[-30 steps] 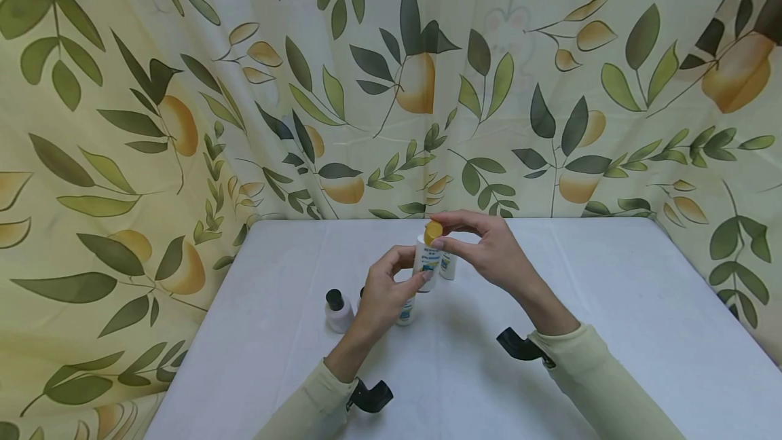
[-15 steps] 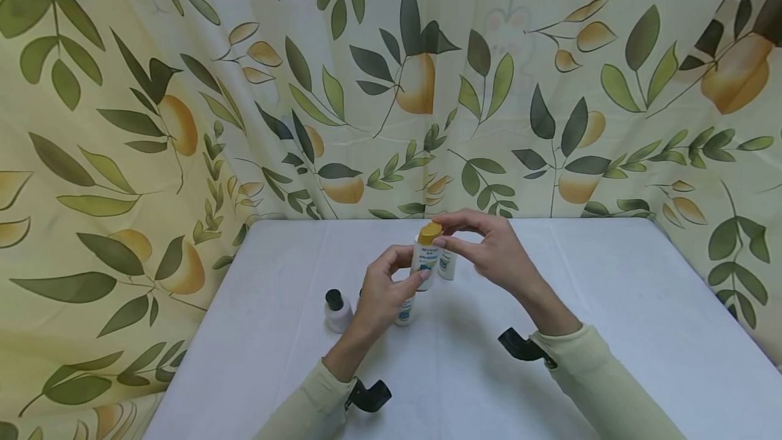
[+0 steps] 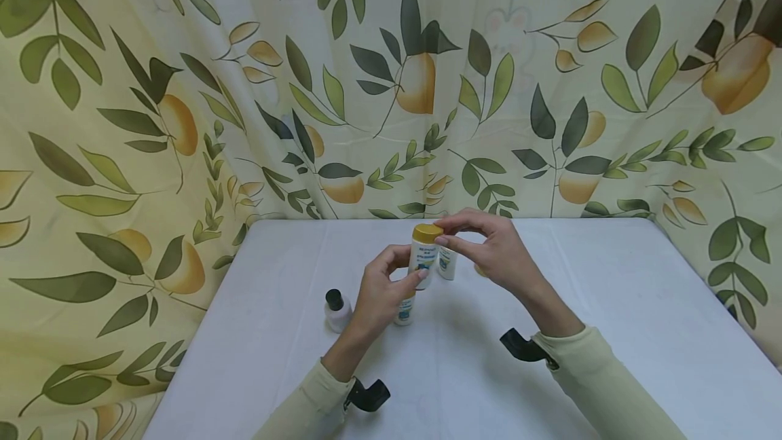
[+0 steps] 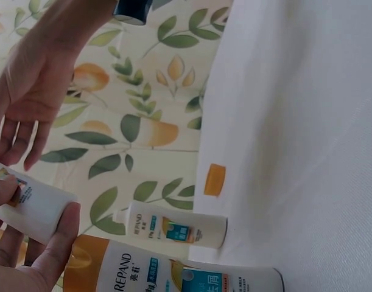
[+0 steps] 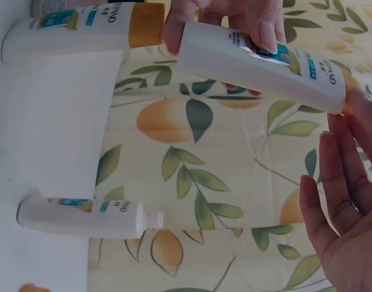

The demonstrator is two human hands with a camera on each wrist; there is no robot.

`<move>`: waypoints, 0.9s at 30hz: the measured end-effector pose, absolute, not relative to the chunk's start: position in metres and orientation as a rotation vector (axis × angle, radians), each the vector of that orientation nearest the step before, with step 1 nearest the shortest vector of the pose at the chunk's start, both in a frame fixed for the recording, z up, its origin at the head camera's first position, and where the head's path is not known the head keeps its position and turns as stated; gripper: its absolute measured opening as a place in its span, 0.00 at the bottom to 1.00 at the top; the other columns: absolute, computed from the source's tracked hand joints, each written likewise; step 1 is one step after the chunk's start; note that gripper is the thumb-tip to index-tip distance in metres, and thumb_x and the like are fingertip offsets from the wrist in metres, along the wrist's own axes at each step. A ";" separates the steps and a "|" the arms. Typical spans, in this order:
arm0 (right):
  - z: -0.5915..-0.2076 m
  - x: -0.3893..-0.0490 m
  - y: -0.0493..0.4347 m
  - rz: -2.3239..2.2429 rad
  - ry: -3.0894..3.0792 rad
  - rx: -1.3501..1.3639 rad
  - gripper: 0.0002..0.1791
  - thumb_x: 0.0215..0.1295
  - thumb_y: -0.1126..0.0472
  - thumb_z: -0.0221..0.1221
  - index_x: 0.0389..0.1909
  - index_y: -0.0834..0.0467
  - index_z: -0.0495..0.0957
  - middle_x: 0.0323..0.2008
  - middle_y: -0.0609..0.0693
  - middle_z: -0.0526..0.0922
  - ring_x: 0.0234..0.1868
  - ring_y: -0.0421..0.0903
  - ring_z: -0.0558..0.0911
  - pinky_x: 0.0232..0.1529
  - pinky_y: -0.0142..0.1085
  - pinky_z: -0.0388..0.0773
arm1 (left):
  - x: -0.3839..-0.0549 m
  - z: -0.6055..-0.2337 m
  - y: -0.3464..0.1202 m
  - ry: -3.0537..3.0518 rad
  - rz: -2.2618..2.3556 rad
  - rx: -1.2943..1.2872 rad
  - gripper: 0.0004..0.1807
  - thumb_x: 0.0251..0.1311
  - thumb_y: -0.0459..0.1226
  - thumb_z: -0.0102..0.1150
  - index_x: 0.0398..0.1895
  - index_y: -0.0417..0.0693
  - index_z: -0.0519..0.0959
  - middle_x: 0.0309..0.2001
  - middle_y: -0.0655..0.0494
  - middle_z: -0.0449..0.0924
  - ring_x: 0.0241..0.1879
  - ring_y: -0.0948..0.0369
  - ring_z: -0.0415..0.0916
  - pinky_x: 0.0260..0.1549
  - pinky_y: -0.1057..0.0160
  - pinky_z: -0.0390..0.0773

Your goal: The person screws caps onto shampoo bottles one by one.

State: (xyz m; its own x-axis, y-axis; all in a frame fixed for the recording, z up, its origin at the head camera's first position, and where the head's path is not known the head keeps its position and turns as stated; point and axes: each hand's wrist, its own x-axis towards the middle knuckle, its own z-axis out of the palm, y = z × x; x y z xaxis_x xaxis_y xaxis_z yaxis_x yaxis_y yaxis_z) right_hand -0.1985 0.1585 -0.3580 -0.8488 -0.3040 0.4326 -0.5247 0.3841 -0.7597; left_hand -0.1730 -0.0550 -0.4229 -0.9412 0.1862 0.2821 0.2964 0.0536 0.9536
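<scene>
The left hand [image 3: 380,294] grips a white bottle [image 3: 423,258] by its body, its yellow cap [image 3: 427,233] pinched in the right hand [image 3: 497,253], so that it hangs between both above a white tabletop [image 3: 611,290] bearing other bottles and a loose cap [image 4: 215,180], backed by a leaf-and-fruit curtain [image 3: 537,32].

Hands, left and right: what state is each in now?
Left hand: closed, holding a white bottle.
Right hand: closed, pinching that bottle's yellow cap.
</scene>
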 end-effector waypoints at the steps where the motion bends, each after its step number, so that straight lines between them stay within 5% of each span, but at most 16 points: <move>1: -0.358 -0.198 0.159 1.452 -2.418 0.744 0.15 0.63 0.59 0.70 0.50 0.53 0.87 0.48 0.43 0.86 0.52 0.42 0.82 0.58 0.48 0.79 | -0.173 -0.423 -0.055 -2.219 -2.044 -0.508 0.19 0.63 0.34 0.69 0.57 0.52 0.79 0.55 0.57 0.80 0.56 0.55 0.77 0.42 0.60 0.88; 7: -0.360 -0.200 0.161 1.409 -2.402 0.796 0.14 0.64 0.62 0.69 0.50 0.51 0.87 0.46 0.43 0.87 0.52 0.42 0.81 0.59 0.50 0.78 | -0.173 -0.425 -0.056 -2.225 -2.041 -0.496 0.20 0.63 0.36 0.70 0.57 0.53 0.78 0.55 0.57 0.80 0.56 0.54 0.77 0.43 0.53 0.88; 12: -0.360 -0.202 0.162 1.359 -2.387 0.818 0.16 0.63 0.68 0.68 0.50 0.51 0.88 0.44 0.41 0.87 0.50 0.40 0.82 0.58 0.41 0.78 | -0.173 -0.424 -0.057 -2.206 -2.072 -0.513 0.20 0.63 0.35 0.69 0.58 0.52 0.78 0.55 0.56 0.80 0.56 0.54 0.77 0.44 0.46 0.87; 16: -0.361 -0.203 0.162 1.397 -2.374 0.805 0.15 0.62 0.67 0.68 0.49 0.51 0.88 0.43 0.41 0.87 0.50 0.40 0.82 0.58 0.34 0.78 | -0.173 -0.424 -0.057 -2.199 -2.070 -0.553 0.20 0.64 0.35 0.68 0.58 0.52 0.78 0.56 0.56 0.80 0.56 0.54 0.77 0.43 0.51 0.88; 23: -0.362 -0.203 0.164 1.541 -2.358 0.805 0.12 0.63 0.67 0.68 0.46 0.54 0.87 0.44 0.45 0.87 0.50 0.41 0.82 0.65 0.48 0.75 | -0.171 -0.423 -0.058 -2.189 -2.093 -0.624 0.20 0.64 0.33 0.67 0.59 0.51 0.78 0.56 0.55 0.79 0.57 0.53 0.78 0.43 0.58 0.87; 27: -0.362 -0.204 0.166 1.574 -2.387 0.840 0.14 0.65 0.67 0.66 0.50 0.56 0.85 0.47 0.48 0.86 0.52 0.41 0.82 0.65 0.45 0.76 | -0.171 -0.423 -0.058 -2.184 -2.107 -0.663 0.20 0.65 0.33 0.66 0.59 0.50 0.78 0.57 0.53 0.79 0.56 0.52 0.78 0.44 0.57 0.87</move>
